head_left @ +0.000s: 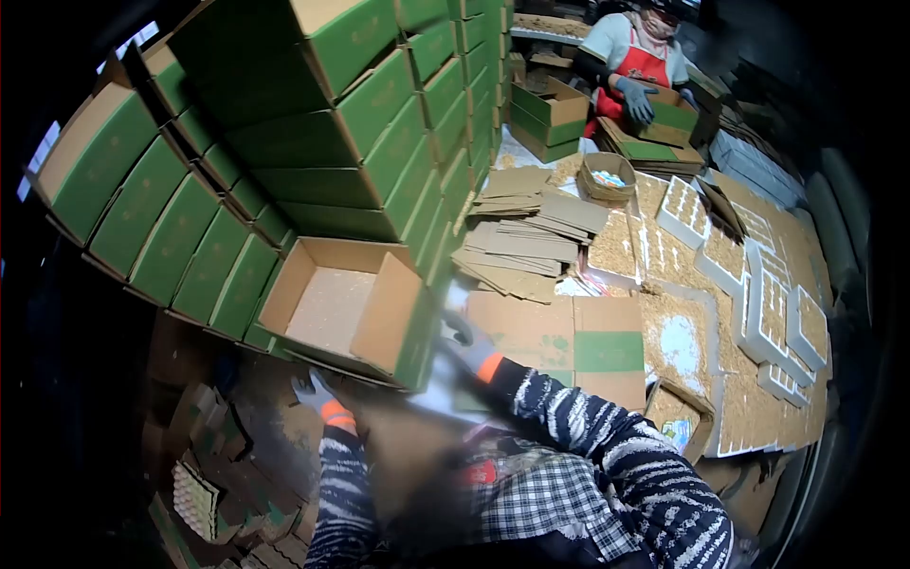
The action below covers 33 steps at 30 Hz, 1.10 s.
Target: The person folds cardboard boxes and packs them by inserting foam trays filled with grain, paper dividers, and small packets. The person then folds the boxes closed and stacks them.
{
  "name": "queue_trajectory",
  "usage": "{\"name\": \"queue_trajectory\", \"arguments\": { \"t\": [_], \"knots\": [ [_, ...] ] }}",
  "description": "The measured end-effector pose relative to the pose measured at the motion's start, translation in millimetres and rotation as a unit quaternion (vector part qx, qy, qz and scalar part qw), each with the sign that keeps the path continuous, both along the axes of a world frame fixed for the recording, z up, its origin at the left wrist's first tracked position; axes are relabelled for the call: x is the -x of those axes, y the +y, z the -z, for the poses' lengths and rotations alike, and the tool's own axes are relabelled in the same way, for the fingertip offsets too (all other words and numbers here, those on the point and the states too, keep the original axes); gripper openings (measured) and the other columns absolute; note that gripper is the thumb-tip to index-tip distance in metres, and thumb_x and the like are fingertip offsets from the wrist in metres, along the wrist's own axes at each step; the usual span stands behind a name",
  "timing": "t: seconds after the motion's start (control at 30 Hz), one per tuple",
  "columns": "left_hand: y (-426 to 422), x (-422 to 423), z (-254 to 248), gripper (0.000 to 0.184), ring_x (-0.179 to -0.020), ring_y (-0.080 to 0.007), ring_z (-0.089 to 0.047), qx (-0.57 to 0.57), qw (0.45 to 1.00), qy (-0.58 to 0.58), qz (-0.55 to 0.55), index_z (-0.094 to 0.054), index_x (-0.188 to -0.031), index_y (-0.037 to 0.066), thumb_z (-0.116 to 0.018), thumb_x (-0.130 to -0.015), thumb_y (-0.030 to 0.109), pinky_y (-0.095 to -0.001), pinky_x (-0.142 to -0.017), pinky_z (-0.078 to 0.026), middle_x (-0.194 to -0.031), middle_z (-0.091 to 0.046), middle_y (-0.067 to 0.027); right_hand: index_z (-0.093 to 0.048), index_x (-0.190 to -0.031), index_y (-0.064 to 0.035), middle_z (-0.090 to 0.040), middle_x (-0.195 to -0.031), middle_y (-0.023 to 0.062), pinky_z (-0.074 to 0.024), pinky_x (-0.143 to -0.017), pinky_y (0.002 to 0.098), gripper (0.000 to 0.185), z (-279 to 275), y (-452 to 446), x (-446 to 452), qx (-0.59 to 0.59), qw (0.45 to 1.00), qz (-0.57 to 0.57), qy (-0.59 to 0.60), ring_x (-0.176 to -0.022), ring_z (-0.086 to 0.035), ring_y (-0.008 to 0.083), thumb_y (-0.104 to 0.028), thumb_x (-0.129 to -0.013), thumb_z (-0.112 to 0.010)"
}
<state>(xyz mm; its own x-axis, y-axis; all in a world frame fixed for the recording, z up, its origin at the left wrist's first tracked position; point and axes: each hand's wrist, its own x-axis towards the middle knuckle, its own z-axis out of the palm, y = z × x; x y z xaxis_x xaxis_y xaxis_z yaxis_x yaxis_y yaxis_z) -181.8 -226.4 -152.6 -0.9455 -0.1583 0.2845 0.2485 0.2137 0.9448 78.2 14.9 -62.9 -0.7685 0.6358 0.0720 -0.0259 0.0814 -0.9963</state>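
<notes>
An open green and brown cardboard box [327,296] with an empty inside stands at the base of tall stacks of green boxes [365,104]. Below its near side is my left hand [318,394], gloved in grey with an orange cuff, fingers apart and holding nothing. My right hand [466,346], in a matching glove, is beside the box's right side, blurred, its fingers partly spread. Whether it touches the box cannot be made out. Under and beyond my right wrist lies a flat green and brown cardboard sheet [550,327].
Loose cardboard pieces [531,237] lie beyond the sheet. White trays [763,303] sit on the right-hand table, near a small round container [608,178]. A person in a red apron [645,66] handles a box at the back. Cardboard scraps and an egg tray [196,501] are lower left.
</notes>
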Motion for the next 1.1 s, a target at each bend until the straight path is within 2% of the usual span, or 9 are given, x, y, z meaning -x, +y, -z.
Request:
{"name": "queue_trajectory", "arguments": {
  "t": [0.1,0.17,0.27,0.43,0.53,0.63,0.73,0.9,1.1],
  "knots": [
    [-30,-125,43,0.023,-0.087,-0.015,-0.059,-0.014,0.96,-0.133,0.245,-0.06,-0.118,0.0,-0.056,-0.097,0.007,-0.0309,-0.081,-0.051,-0.101,-0.064,-0.0053,-0.044,-0.144,-0.0137,-0.038,-0.151,0.0202,-0.0333,-0.113,0.0507,0.073,-21,32,-100,-0.335,0.918,0.158,-0.143,-0.136,-0.039,0.042,-0.038,-0.082,-0.072],
    [-20,-183,4,0.02,-0.082,-0.0238,-0.067,0.144,0.809,0.159,0.548,-0.07,-0.101,0.004,-0.062,-0.083,0.008,-0.0333,-0.075,-0.054,-0.098,-0.07,-0.0108,-0.04,-0.145,-0.0081,-0.035,-0.152,0.0213,-0.0233,-0.116,0.055,0.081,-11,47,-159,-0.441,0.832,0.214,-0.258,-0.139,-0.031,0.0448,-0.042,-0.078,-0.072],
    [69,-231,-80,0.023,-0.093,-0.0334,-0.067,0.238,0.688,0.228,0.647,-0.071,-0.104,0.007,-0.067,-0.081,0.013,-0.0415,-0.086,-0.053,-0.102,-0.07,-0.0128,-0.039,-0.144,-0.0013,-0.03,-0.154,0.024,-0.015,-0.118,0.0575,0.082,20,2,-206,-0.434,0.82,0.098,-0.36,-0.143,-0.023,0.0469,-0.046,-0.081,-0.067],
    [223,-217,-40,0.069,-0.135,-0.0395,-0.037,0.418,0.663,0.26,0.565,-0.049,-0.14,0.009,-0.062,-0.086,0.049,-0.0496,-0.114,-0.026,-0.143,-0.047,-0.0179,-0.044,-0.141,-0.0018,-0.036,-0.152,0.0243,-0.0256,-0.117,0.0539,0.07,55,-59,-235,-0.466,0.853,-0.094,-0.213,-0.141,-0.032,0.0444,-0.039,-0.086,-0.065],
    [242,-220,-53,0.079,-0.13,-0.0371,-0.045,0.509,0.598,0.243,0.57,-0.053,-0.138,0.01,-0.064,-0.08,0.063,-0.048,-0.108,-0.035,-0.141,-0.05,-0.0175,-0.046,-0.141,-0.0045,-0.042,-0.148,0.0225,-0.0311,-0.114,0.0526,0.066,5,-41,-260,-0.244,0.936,-0.102,-0.234,-0.137,-0.038,0.0423,-0.033,-0.085,-0.067],
    [260,-231,-176,0.061,-0.103,-0.0247,-0.066,0.541,0.533,-0.022,0.65,-0.064,-0.124,0.01,-0.077,-0.076,0.047,-0.0386,-0.092,-0.049,-0.116,-0.069,-0.0134,-0.049,-0.139,-0.0078,-0.045,-0.145,0.0205,-0.0334,-0.111,0.053,0.064,-82,-4,-279,-0.423,0.876,0.149,-0.179,-0.135,-0.04,0.042,-0.027,-0.082,-0.07],
    [253,-255,-262,0.044,-0.09,-0.0284,-0.067,0.356,0.596,0.23,0.682,-0.07,-0.108,0.008,-0.082,-0.073,0.032,-0.0366,-0.08,-0.052,-0.095,-0.071,-0.0092,-0.045,-0.141,-0.0074,-0.045,-0.145,0.0191,-0.031,-0.11,0.0565,0.073,-165,27,-293,-0.571,0.737,0.33,-0.151,-0.135,-0.039,0.043,-0.031,-0.079,-0.074],
    [261,-295,-275,0.038,-0.099,-0.0332,-0.062,0.37,0.493,0.471,0.632,-0.064,-0.118,0.011,-0.072,-0.084,0.027,-0.0409,-0.086,-0.05,-0.103,-0.066,-0.0119,-0.055,-0.133,-0.0106,-0.054,-0.138,0.0101,-0.028,-0.117,0.0494,0.055,-141,43,-292,-0.596,0.705,0.285,-0.258,-0.134,-0.045,0.0281,-0.042,-0.088,-0.064],
    [278,-261,-292,0.039,-0.106,-0.0366,-0.062,0.349,0.386,0.24,0.819,-0.053,-0.132,0.008,-0.055,-0.093,0.008,-0.0408,-0.09,-0.048,-0.113,-0.064,-0.0208,-0.063,-0.106,-0.0163,-0.063,-0.101,0.0036,-0.0395,-0.108,0.0454,0.031,-129,29,-322,-0.611,0.761,0.204,-0.082,-0.107,-0.058,0.0243,-0.036,-0.083,-0.072]
  ]
}}
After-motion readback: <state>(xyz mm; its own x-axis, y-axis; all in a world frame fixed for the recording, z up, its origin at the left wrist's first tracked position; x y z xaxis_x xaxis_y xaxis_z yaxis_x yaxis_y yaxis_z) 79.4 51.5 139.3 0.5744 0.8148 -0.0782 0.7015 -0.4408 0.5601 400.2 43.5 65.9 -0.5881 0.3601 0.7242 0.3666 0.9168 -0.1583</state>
